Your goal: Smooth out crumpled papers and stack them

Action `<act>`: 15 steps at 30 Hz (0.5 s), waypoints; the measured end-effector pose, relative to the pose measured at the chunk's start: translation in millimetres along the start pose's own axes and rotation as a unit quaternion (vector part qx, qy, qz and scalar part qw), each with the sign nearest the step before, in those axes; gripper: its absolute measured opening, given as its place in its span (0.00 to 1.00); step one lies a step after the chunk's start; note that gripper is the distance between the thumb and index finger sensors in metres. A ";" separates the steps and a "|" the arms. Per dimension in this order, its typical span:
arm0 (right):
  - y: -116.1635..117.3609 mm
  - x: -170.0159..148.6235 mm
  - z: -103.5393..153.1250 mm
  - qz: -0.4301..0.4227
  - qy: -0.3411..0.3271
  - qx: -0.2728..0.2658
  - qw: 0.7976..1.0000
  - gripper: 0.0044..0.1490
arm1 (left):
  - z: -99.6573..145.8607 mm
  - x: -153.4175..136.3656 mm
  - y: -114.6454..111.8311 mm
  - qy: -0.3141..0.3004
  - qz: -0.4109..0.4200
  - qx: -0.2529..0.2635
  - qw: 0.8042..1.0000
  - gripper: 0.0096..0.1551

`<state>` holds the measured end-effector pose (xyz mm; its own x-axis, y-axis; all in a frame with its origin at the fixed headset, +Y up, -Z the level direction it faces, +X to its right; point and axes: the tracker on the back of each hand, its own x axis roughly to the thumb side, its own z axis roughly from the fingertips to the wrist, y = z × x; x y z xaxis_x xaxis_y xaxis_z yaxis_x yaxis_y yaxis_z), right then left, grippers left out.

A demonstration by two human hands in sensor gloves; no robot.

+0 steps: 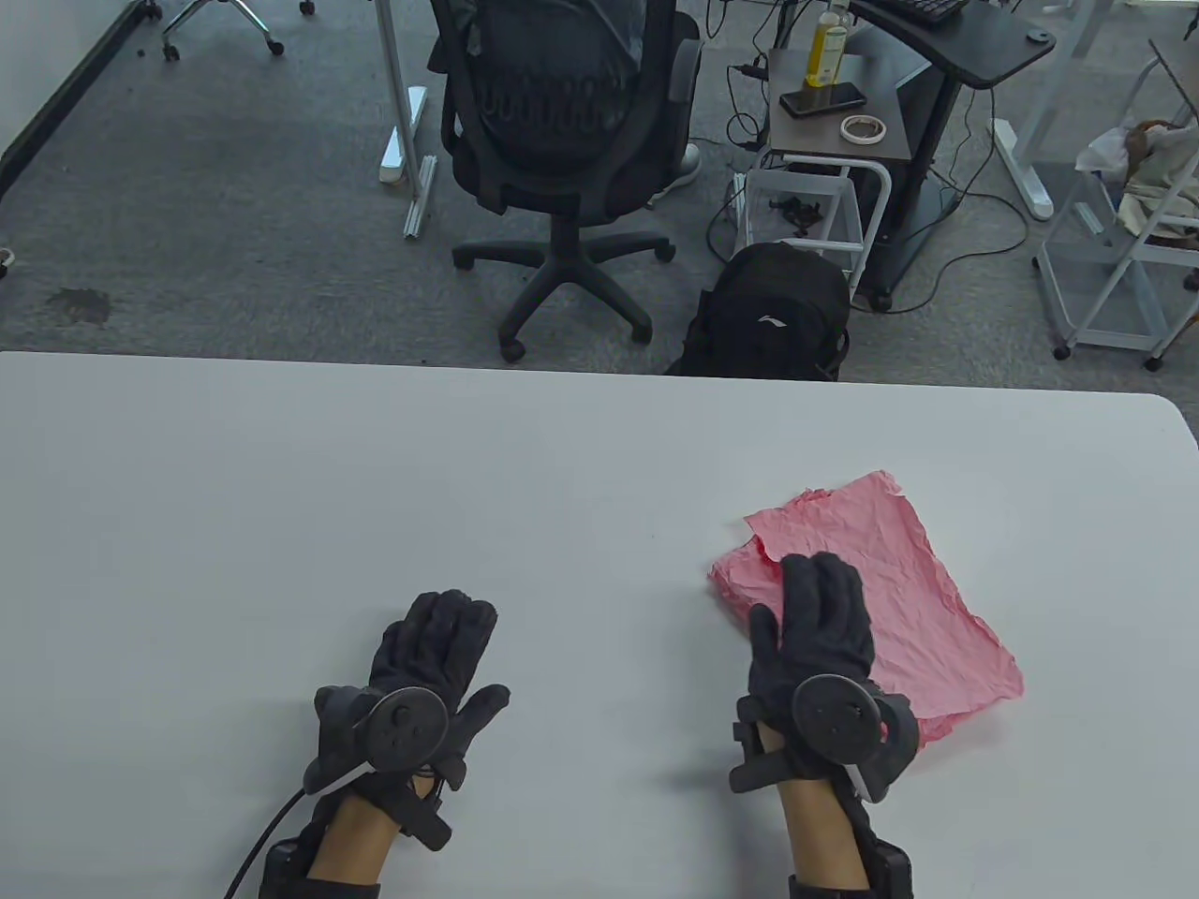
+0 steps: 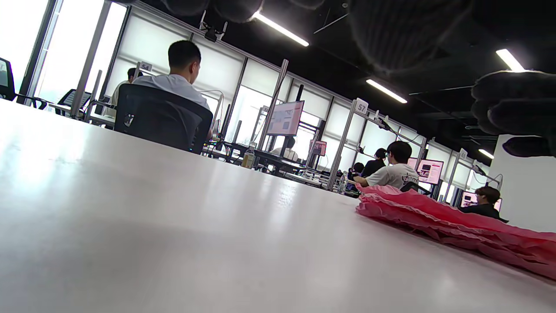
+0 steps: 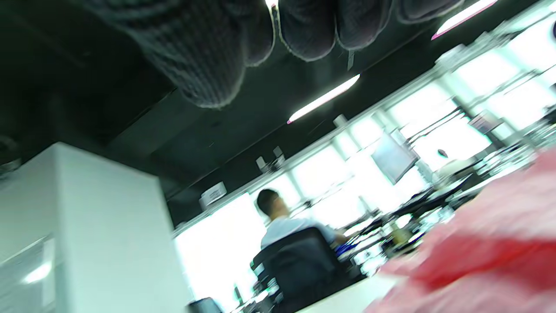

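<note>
one pink paper stack (image 1: 880, 581) (two hands (image 1: 426, 655))

We see pink papers (image 1: 890, 581), thin, matt, heavily creased; the white table (image 1: 375, 487) smooth with a soft sheen; both hands (image 1: 815, 627) in black knit-cloth gloves; grey floor carpet (image 1: 234, 215) rough.

Pink, creased papers (image 1: 899, 581) on a white table (image 1: 375, 487); both gloves black; grey carpet (image 1: 234, 187) beyond.
</note>
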<state>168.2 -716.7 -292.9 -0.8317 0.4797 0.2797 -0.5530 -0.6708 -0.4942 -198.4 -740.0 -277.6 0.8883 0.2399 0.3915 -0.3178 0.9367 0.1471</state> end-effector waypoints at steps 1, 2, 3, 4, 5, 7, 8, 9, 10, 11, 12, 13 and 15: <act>2.8 2.9 0.6 -0.006 -0.007 0.007 1.000 0.42 | 0.3 -0.6 0.4 0.000 0.000 0.004 1.000 0.51; 11.3 11.8 1.9 -0.029 -0.029 0.035 0.999 0.41 | 0.9 -1.7 1.0 0.002 0.000 0.010 1.000 0.51; 17.0 17.7 3.3 -0.047 -0.043 0.056 0.996 0.41 | 1.0 -2.9 1.4 0.003 0.001 0.014 1.000 0.51; 20.2 21.1 3.6 -0.061 -0.055 0.069 0.994 0.42 | 0.9 -3.8 1.6 0.003 0.001 0.017 1.000 0.51; 24.2 25.0 3.8 -0.077 -0.069 0.088 0.991 0.42 | 0.7 -5.0 1.9 0.004 0.004 0.018 1.000 0.50; 31.5 31.8 6.0 -0.106 -0.101 0.113 0.983 0.42 | 1.2 -6.5 2.8 0.004 0.017 0.021 1.000 0.49; 33.3 33.2 6.6 -0.112 -0.106 0.120 0.981 0.43 | 1.5 -6.8 3.2 0.003 0.020 0.023 1.000 0.49; 35.6 34.3 7.4 -0.121 -0.112 0.130 0.978 0.43 | 1.9 -7.1 3.7 0.002 0.024 0.025 0.999 0.49; 38.6 35.2 8.4 -0.136 -0.117 0.141 0.974 0.44 | 2.3 -7.6 4.4 -0.001 0.028 0.028 0.999 0.49; 41.3 35.1 9.3 -0.148 -0.117 0.153 0.970 0.44 | 2.4 -7.9 4.7 -0.005 0.034 0.029 0.999 0.49; 43.8 34.5 10.1 -0.161 -0.117 0.166 0.966 0.45 | 2.5 -8.5 4.8 -0.008 0.042 0.030 0.999 0.49; 45.2 34.0 10.4 -0.170 -0.116 0.172 0.963 0.45 | 2.4 -9.0 4.5 -0.012 0.052 0.028 0.998 0.50; 48.5 32.6 10.8 -0.186 -0.112 0.183 0.959 0.45 | 2.1 -9.3 2.6 -0.021 0.088 0.018 0.996 0.50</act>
<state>113.8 -739.7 -298.8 -0.5413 0.6181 0.5701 -0.7593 -0.6506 -0.0156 -208.2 -740.3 -278.9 0.8037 0.3871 0.4520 -0.4787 0.8717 0.1047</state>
